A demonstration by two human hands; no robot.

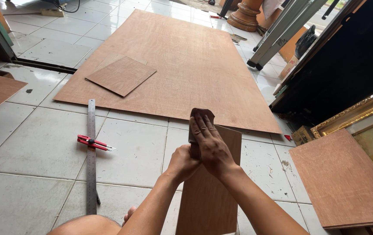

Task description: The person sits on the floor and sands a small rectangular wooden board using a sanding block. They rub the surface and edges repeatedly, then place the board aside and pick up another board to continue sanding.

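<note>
Knee [86, 224] at near floor edge; left hand [184, 163] clamped on plywood strip [208, 191], steadying it upright-tilted. Right hand [210, 141] flat, fingers wrapped over sanding pad [201, 114] at top edge. Ruler [91, 152], red cutter [93, 142] parked left.

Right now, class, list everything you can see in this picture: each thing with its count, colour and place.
Large plywood sheet: one, reddish brown, flat on floor ahead.
Small plywood square: one, brown, on the sheet's left part.
Plywood strip: one, brown, under the hands.
Sanding pad: one, dark brown, at the strip's far end.
Steel ruler: one, grey, on tiles, left.
Utility knife: one, red, across the ruler.
Plywood panel: one, brown, right.
Gilt frame: one, gold, right.
Left hand: gripping the strip's edge.
Right hand: pressing the pad.
</note>
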